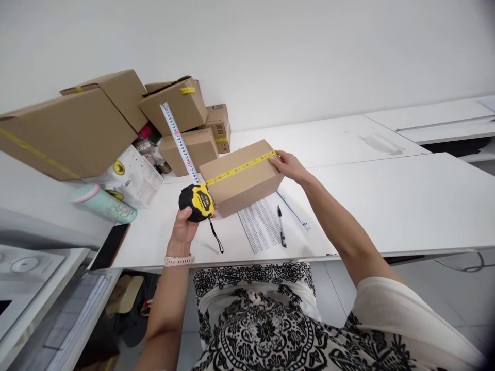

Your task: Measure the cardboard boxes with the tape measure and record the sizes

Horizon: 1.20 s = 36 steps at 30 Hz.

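Note:
My left hand (186, 221) is wrapped round a black and yellow tape measure (198, 202). Its white blade (180, 144) sticks out away from me, along the left end of a cardboard box (247, 183). A black wrist strap (216, 237) dangles from the case. Yellow printed tape (242, 169) runs along the box's top. My right hand (290, 166) grips the box's right end, thumb on the top, with some fingers hidden behind. Beneath the box's near side lies a printed sheet of numbers (261, 226), and a black pen (281, 226) rests on the papers.
Several cardboard boxes (73, 129) are piled at the back left. Near them are a white carton with avocado pictures (133, 172), a mint-green tumbler (104, 202) and a dark flat phone-like object (112, 247). The white table (386, 201) stretches to the right, against a wall.

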### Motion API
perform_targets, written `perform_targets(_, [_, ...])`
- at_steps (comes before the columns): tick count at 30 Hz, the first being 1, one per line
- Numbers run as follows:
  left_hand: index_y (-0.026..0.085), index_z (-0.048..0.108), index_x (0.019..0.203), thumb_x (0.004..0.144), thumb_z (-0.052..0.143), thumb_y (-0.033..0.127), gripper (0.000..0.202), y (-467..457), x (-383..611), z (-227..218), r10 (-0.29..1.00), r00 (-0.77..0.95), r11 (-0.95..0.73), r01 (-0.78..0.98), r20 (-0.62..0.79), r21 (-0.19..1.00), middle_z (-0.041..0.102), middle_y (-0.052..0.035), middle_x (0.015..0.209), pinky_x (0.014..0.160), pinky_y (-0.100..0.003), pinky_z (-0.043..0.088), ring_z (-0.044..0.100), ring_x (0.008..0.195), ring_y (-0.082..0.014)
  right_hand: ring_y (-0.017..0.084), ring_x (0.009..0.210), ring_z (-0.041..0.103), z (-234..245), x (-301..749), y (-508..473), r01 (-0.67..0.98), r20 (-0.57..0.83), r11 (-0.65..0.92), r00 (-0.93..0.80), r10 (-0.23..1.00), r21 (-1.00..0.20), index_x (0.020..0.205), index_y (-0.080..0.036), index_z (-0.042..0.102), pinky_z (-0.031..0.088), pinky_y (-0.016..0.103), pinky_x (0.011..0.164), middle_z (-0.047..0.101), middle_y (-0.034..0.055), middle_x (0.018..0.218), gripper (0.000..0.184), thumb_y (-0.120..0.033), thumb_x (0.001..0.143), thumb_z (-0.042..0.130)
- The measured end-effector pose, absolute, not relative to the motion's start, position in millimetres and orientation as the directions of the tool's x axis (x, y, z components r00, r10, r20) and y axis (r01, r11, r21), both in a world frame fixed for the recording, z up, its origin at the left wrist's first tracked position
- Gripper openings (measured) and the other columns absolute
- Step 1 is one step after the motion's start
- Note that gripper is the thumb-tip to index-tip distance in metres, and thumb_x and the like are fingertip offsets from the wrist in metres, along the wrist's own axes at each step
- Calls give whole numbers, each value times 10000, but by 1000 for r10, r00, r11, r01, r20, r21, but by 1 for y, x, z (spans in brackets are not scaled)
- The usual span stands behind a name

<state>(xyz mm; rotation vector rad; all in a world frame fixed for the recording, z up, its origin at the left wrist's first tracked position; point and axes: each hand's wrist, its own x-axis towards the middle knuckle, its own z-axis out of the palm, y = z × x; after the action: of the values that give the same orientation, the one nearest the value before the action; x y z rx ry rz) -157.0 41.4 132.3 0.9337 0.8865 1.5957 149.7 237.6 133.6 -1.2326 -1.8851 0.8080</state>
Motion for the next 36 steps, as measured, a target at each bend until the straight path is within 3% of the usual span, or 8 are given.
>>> perform_targets(8, [204,598,1218,633,790,440,659,74,-162,126,985,-125,-164,-411,123,897,702,-106,1096,674,-434,634,717,913,-329,330,1214,584,127,138,251,628,175,229,-147,974,-744,1380,-187,553,448,465,1019,628,122,1364,558,-505,953,385])
perform_targets(12, [176,603,1189,618,778,471,666,107,-166,131,986,-129,-150,-385,108,910,698,-115,1105,644,-426,633,728,801,-290,359,1220,564,128,133,260,690,99,96,-34,994,-717,1360,-215,557,436,521,1015,625,126,1357,529,-470,951,338])
perform_targets(17, [165,616,1117,630,753,463,588,128,-160,146,970,-212,-183,-316,119,931,708,-100,1083,614,-363,629,714,707,-219,384,1315,451,125,123,259,670,87,-12,115,990,-742,1449,-159,450,405,567,1041,542,173,1433,587,-408,929,336])
perform_targets(21, [180,605,1157,654,750,455,592,93,-141,162,989,-122,-119,-366,80,923,708,-100,1109,570,-345,619,718,720,-236,400,1349,388,125,120,258,707,248,90,124,961,-701,1477,-155,395,350,639,1056,450,197,1500,610,-341,896,395])
perform_targets(25, [174,574,1216,685,723,478,630,44,-113,167,992,107,104,-427,-64,898,710,-138,1083,484,-338,584,720,715,-281,363,1356,382,137,119,273,698,429,339,-49,902,-631,1409,-195,497,326,617,1089,493,148,1475,517,-298,913,395])
perform_targets(28, [155,568,1214,678,729,499,657,28,-87,165,969,197,223,-448,-148,866,689,-158,1093,480,-334,573,715,712,-283,292,1264,504,149,111,291,552,434,459,-186,881,-696,1279,-178,625,375,501,1098,606,136,1352,444,-307,949,357])
perform_targets(30, [137,572,1192,670,737,514,664,27,-69,163,956,213,279,-459,-200,844,672,-163,1094,483,-325,562,707,703,-268,272,1182,569,153,101,302,492,396,461,-236,887,-739,1221,-152,666,411,464,1068,647,138,1282,425,-303,949,376])
perform_targets(36, [120,598,1083,651,740,576,644,38,-29,162,951,185,308,-499,-248,810,646,-123,1007,502,-322,551,685,678,-233,255,1077,617,156,76,319,545,289,397,-276,917,-739,1277,-191,649,461,452,1001,691,97,1186,421,-348,963,417])
